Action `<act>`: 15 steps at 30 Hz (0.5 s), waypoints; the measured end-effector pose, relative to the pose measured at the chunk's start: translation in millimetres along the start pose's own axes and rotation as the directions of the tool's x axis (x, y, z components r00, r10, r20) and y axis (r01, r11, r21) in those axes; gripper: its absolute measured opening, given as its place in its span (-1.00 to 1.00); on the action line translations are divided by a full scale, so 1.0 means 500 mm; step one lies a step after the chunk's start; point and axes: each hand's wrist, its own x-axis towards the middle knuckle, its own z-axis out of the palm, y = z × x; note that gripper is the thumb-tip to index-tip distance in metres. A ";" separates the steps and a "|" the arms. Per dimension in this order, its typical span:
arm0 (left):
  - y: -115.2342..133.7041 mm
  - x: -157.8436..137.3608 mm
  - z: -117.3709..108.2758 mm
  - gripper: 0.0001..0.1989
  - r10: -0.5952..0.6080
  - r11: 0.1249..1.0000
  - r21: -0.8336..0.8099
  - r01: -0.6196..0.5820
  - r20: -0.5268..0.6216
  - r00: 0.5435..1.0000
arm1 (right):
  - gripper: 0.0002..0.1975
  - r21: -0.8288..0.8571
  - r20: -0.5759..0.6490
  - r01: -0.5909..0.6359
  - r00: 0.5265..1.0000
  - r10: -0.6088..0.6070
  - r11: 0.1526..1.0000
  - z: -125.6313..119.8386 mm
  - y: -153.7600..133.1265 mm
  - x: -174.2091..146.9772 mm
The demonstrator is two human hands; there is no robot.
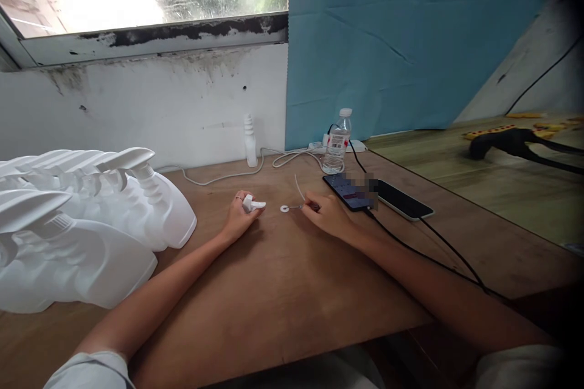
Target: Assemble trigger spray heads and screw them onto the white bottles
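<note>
My left hand (pixel 238 217) is closed around a small white plastic piece (pixel 252 203), shaped like a spray-bottle trigger part, just above the brown table. To its right, my right hand (pixel 325 213) pinches a thin-shafted tool (pixel 295 207) that points left. At the tool's tip is a small white ring (pixel 285 209); I cannot tell whether the two are joined or only touching. A thin white tube (pixel 298 187) rises from beside the right fingers, its lower end hidden by them.
White spray bottles (pixel 137 206) crowd the table's left side. A slim white bottle (pixel 250 140) stands by the wall. Toward the back right are a water bottle (pixel 336 143), two phones (pixel 349 191) with black cables, and a white cord (pixel 214 179). The wooden table (pixel 274 304) ends at the right.
</note>
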 end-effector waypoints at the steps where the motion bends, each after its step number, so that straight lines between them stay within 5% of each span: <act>1: 0.000 0.002 -0.001 -0.71 0.024 0.999 0.040 -0.024 0.005 1.000 | -0.86 -0.066 -0.011 0.001 1.000 -0.002 0.998 -0.003 0.009 0.004; 7: 0.016 -0.009 -0.001 -0.72 0.184 0.962 0.184 -0.204 0.119 0.976 | -0.88 -0.197 -0.030 -0.107 0.994 0.103 0.975 -0.015 0.054 0.024; 15: 0.036 -0.029 0.003 -0.68 0.265 0.856 0.327 -0.401 0.387 0.883 | -0.86 -0.144 -0.070 -0.127 0.990 0.118 0.981 -0.010 0.049 0.019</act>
